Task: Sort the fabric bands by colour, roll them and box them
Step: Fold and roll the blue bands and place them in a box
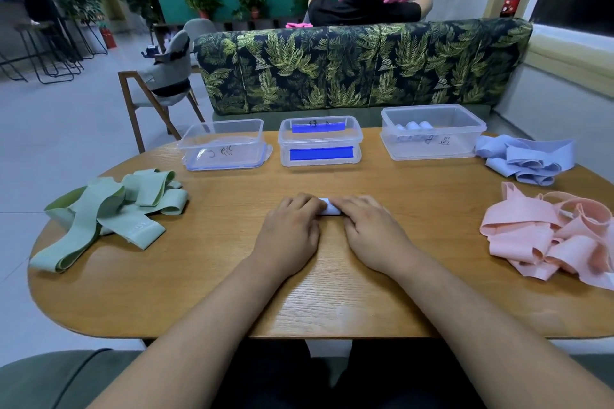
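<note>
Only a short middle stretch of the pale roll (330, 208) shows; its two ends are hidden under the fingers, so how tightly it is wound cannot be told. It lies crosswise on the tabletop (212, 276), just beyond the knuckles and between the two hands. The left hand (289, 231) covers one end and the right hand (373, 232) the other, the fingers of both bent down over it and the fingertips out of sight. Three loose heaps lie around them: green bands (109, 209) to the left, pale blue bands (525, 156) at the far right, and pink bands (558, 236) nearer on the right, cut off by the frame edge. The bands are too tangled to count. Three clear boxes stand in a row along the far edge. The left box (222, 156) and the right box (432, 146) carry handwriting too faint to read, and the middle box (320, 138) bears two blue strips. In the right box sit finished rolls (413, 126) – about three, blurred through the plastic.
</note>
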Demonstrator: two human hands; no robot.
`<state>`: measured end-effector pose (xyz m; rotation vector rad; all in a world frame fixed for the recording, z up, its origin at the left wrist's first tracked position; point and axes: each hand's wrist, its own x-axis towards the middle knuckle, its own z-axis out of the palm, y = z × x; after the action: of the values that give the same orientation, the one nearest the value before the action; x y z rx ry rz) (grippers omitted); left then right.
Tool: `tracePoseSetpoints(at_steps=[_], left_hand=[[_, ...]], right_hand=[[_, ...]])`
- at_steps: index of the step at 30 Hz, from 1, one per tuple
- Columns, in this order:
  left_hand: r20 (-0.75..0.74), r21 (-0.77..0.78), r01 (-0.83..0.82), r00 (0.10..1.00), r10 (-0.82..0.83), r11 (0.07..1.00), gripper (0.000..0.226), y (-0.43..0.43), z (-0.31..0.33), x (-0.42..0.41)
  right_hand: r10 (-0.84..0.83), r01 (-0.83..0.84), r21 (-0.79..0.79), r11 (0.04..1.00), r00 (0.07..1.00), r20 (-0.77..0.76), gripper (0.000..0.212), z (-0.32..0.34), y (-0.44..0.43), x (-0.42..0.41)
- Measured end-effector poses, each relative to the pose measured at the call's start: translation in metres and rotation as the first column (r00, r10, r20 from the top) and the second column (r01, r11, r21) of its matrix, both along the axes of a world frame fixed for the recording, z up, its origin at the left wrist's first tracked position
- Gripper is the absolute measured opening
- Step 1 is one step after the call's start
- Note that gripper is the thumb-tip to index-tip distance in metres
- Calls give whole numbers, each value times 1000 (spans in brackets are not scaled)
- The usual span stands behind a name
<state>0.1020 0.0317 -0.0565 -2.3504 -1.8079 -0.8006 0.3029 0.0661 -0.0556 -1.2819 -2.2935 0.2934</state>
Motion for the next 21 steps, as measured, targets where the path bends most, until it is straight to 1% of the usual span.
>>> tracePoseSetpoints(at_steps=[1, 3, 5, 7, 11, 14, 17, 19, 21], left_hand=[[-29, -3, -10, 1000, 10, 1000, 35, 1, 1, 1], [-84, -16, -30, 996, 28, 999, 38, 6, 4, 2], [-121, -48, -52, 992, 46, 997, 35, 16, 9, 4], [-140, -88, -66, 989, 53, 994, 34, 26, 13, 5], [-176, -110, -76, 983, 56, 991, 30, 45, 18, 8], [-143, -105, -66, 988, 50, 992, 30, 48, 12, 7], [-48, -21, -20, 999, 19, 1000, 36, 43, 8, 5], [-49, 44, 34, 998, -32, 998, 41, 38, 6, 6], [-51, 72, 94, 995, -90, 993, 39, 34, 6, 7]], right_hand=[[-6, 6, -7, 1000, 1000, -23, 58, 0, -1, 0], [-48, 46, -21, 999, 990, -136, 61, 2, -1, 3], [-138, 129, -50, 990, 954, -265, 61, 5, -1, 8], [-196, 179, -80, 981, 918, -344, 59, 7, 0, 12], [-175, 158, -79, 984, 920, -350, 53, 5, 0, 12], [-154, 140, -66, 988, 935, -319, 47, 4, -2, 12], [-111, 115, -6, 993, 943, -313, 42, 5, -5, 12], [-56, 77, 52, 996, 942, -330, 39, 6, -8, 11], [-13, 49, 95, 994, 939, -344, 35, 6, -11, 12]])
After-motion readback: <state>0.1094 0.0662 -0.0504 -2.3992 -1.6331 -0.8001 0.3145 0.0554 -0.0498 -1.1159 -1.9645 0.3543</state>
